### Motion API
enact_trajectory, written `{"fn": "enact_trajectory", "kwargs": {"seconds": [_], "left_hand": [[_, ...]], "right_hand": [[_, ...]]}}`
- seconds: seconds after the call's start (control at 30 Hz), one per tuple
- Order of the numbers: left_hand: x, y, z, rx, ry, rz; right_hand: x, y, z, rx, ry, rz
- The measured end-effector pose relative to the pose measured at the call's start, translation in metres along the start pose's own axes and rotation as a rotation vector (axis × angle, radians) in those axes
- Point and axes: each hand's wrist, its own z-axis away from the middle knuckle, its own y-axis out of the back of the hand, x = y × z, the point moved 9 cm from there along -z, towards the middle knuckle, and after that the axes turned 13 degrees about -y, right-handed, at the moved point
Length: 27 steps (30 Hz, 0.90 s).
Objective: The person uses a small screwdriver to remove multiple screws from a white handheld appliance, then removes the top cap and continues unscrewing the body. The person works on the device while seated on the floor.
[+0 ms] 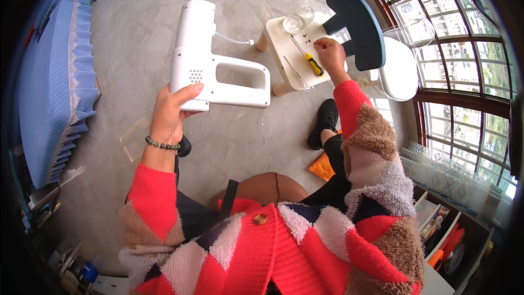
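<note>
My left hand (172,110) grips the bottom end of a white spray gun (188,60), thumb across it beside the vent slots. The spray gun is held above the floor with its looped handle facing right, and a thin pale tube (233,40) sticks out from its side. Over a small cream stool (292,76), my right hand (331,55) has its fingers pinched together; what they hold, if anything, is hidden. Beside it on the stool lie a screwdriver (312,64) with a yellow and black handle, a thin metal rod (295,71) and several small dark screws (307,38).
A clear glass jar (293,23) stands at the stool's far edge. A dark teal curved panel (363,27) and a white rounded part (398,71) are on the right, near barred windows (464,65). A blue-covered bed (52,87) is left; an orange bag (322,167) lies by my foot.
</note>
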Motion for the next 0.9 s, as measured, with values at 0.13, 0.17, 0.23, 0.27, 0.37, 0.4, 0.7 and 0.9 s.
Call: {"fn": "enact_trajectory", "kwargs": {"seconds": [0.13,0.17,0.23,0.27,0.37,0.4,0.7,0.9], "left_hand": [[-0.006,-0.002,-0.001,-0.009,0.016,0.019],[-0.007,-0.002,-0.001,-0.005,0.014,0.023],[-0.009,-0.002,-0.002,-0.011,0.02,0.034],[-0.01,-0.003,-0.002,-0.022,0.029,0.039],[-0.014,-0.004,-0.001,-0.031,0.048,0.054],[-0.014,-0.005,-0.001,-0.035,0.047,0.064],[-0.018,-0.007,0.0,-0.038,0.042,0.073],[-0.02,-0.007,0.001,-0.032,0.042,0.058]], "right_hand": [[-0.005,-0.02,-0.008,0.148,0.172,0.064],[-0.003,-0.026,-0.01,0.163,0.169,0.084],[-0.001,-0.034,-0.014,0.192,0.166,0.121],[0.0,-0.037,-0.015,0.202,0.163,0.112],[0.001,-0.046,-0.018,0.228,0.141,0.113],[0.002,-0.049,-0.018,0.233,0.124,0.132],[0.006,-0.059,-0.027,0.251,0.058,0.257],[-0.004,-0.052,-0.021,0.249,0.092,0.241]]}}
